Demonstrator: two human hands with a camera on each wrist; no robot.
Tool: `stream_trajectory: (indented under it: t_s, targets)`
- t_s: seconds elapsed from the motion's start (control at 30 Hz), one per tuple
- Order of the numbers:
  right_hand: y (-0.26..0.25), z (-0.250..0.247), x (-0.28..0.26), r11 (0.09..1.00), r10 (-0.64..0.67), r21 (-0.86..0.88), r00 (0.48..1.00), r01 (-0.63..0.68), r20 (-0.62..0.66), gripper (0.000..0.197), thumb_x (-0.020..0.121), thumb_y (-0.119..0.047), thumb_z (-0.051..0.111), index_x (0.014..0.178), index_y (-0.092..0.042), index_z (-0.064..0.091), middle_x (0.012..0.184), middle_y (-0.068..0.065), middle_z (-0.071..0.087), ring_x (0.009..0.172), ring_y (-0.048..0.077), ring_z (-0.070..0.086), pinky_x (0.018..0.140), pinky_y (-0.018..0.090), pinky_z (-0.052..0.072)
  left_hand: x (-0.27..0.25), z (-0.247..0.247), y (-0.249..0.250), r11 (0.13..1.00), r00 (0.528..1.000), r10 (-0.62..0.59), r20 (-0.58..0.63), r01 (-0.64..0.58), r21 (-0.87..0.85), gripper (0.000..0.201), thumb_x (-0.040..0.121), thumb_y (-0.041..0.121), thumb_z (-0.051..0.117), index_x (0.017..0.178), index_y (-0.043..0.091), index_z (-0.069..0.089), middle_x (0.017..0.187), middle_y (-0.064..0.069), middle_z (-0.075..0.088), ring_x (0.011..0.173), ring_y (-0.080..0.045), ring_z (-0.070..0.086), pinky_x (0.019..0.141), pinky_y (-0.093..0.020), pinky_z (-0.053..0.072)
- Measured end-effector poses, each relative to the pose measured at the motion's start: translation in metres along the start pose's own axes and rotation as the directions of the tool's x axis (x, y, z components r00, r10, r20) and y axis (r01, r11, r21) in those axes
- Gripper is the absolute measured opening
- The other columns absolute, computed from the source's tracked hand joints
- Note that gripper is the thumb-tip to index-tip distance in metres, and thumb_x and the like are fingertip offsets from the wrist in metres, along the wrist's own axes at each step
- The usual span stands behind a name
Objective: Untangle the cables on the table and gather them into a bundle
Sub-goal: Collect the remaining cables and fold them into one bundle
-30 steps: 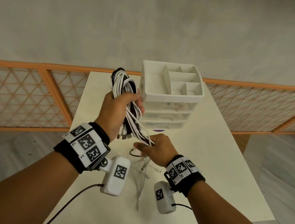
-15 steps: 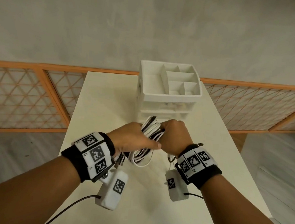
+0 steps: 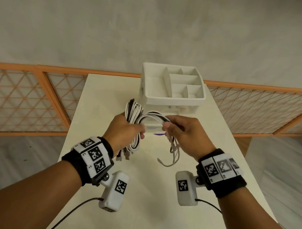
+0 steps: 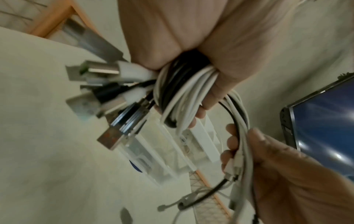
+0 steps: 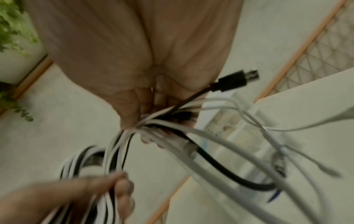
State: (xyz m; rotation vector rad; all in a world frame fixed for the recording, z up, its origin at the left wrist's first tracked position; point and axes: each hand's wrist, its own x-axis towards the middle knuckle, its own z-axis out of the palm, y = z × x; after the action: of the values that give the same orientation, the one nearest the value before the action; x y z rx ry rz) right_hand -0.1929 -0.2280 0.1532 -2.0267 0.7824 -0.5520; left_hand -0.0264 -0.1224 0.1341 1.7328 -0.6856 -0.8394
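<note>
Your hands have drawn apart since a moment ago, your left hand (image 3: pixel 125 128) clamped round the coiled cables (image 3: pixel 134 113) and your right hand (image 3: pixel 185 130) pinching their loose tails, so you are mid-wrap and next need to wind those tails round the coil.

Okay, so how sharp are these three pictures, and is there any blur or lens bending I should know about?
Head view: mostly sharp, evenly lit, the orange railing bows from the wide lens. Left wrist view: the plugs and the coiled cables in the left hand read fairly clearly, edges soft. Right wrist view: heavy motion blur smears the loose cable ends below the right hand.
</note>
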Motion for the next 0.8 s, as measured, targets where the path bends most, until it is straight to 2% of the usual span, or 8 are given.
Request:
stream_trajectory:
  t_s: [0.1,0.2,0.3,0.37,0.43,0.53,0.63,0.8]
  targets:
    - [0.011,0.025,-0.006,0.994,0.003,0.108,0.983,0.017,-0.184,0.013,0.097,-0.014,0.065,0.097,-0.01,0.078,0.067,0.011,0.068,0.057,0.005,0.056,0.06,0.023,0.048,-0.001,0.008,-0.003,0.998,0.998,0.001,0.058,0.003,-0.063,0.035,0.087,0.047,0.069,0.091,0.012,0.064,0.067,0.0,0.065,0.058,-0.013,0.063,0.063,-0.03,0.05]
    - [0.009,0.055,-0.013,0.986,0.014,0.16,0.935,0.045,-0.353,0.015,0.097,-0.01,0.063,0.096,-0.008,0.078,0.064,-0.008,0.062,0.057,0.001,0.056,0.059,0.014,0.042,-0.005,0.021,-0.002,0.995,0.992,0.038,0.117,-0.027,-0.091,0.088,0.059,0.082,0.071,0.112,0.013,0.062,0.082,0.004,0.07,0.076,-0.013,0.069,0.072,-0.034,0.056]
    - [0.004,0.077,-0.02,0.975,-0.069,0.175,0.94,0.134,-0.334,0.019,0.095,-0.004,0.053,0.091,-0.006,0.072,0.08,-0.001,0.067,0.071,0.006,0.061,0.065,0.022,0.048,-0.005,0.029,0.001,0.972,0.997,-0.045,0.058,0.057,-0.23,0.091,0.055,0.07,0.084,0.117,0.008,0.058,0.098,-0.009,0.076,0.089,-0.022,0.076,0.08,-0.044,0.061]
    - [0.007,0.083,-0.021,0.981,-0.156,0.077,0.963,0.177,-0.22,0.029,0.098,-0.014,0.051,0.12,-0.012,0.07,0.125,0.003,0.063,0.111,0.012,0.061,0.092,0.024,0.05,-0.003,0.029,0.003,0.933,0.996,-0.094,0.009,0.091,-0.348,0.062,0.069,0.049,0.083,0.109,0.007,0.063,0.09,-0.007,0.076,0.083,-0.021,0.077,0.074,-0.044,0.062]
    - [0.015,0.08,-0.021,0.98,-0.196,-0.014,0.974,0.196,-0.117,0.039,0.102,-0.029,0.048,0.138,-0.022,0.061,0.149,0.0,0.048,0.131,0.014,0.05,0.108,0.027,0.043,-0.003,0.024,0.004,0.918,0.995,-0.083,-0.056,0.054,-0.392,0.032,0.079,0.032,0.076,0.096,0.008,0.063,0.074,-0.004,0.07,0.071,-0.02,0.074,0.063,-0.036,0.058]
    - [0.019,0.077,-0.025,0.977,-0.214,-0.008,0.975,0.214,-0.054,0.045,0.103,-0.037,0.042,0.144,-0.023,0.054,0.143,-0.001,0.055,0.127,0.009,0.054,0.105,0.032,0.047,-0.004,0.021,0.002,0.917,0.996,-0.049,-0.074,0.016,-0.399,0.023,0.081,0.029,0.073,0.082,0.012,0.058,0.067,-0.005,0.059,0.066,-0.024,0.063,0.059,-0.033,0.051]
    - [0.016,0.083,-0.027,0.97,-0.236,-0.086,0.968,0.228,-0.086,0.045,0.104,-0.037,0.036,0.143,-0.022,0.054,0.138,0.002,0.057,0.115,0.016,0.061,0.091,0.043,0.053,-0.004,0.021,0.002,0.904,0.999,-0.025,-0.045,0.003,-0.428,0.032,0.078,0.032,0.081,0.081,0.013,0.055,0.065,-0.001,0.058,0.065,-0.019,0.063,0.061,-0.03,0.052]
    - [0.008,0.08,-0.034,0.952,-0.275,-0.146,0.961,0.269,-0.023,0.046,0.105,-0.035,0.034,0.15,-0.029,0.045,0.15,0.004,0.046,0.121,0.02,0.057,0.091,0.046,0.054,-0.008,0.018,0.004,0.912,0.996,-0.043,-0.078,0.008,-0.41,0.05,0.081,0.038,0.079,0.094,-0.008,0.064,0.077,-0.013,0.066,0.074,-0.026,0.071,0.062,-0.032,0.058]
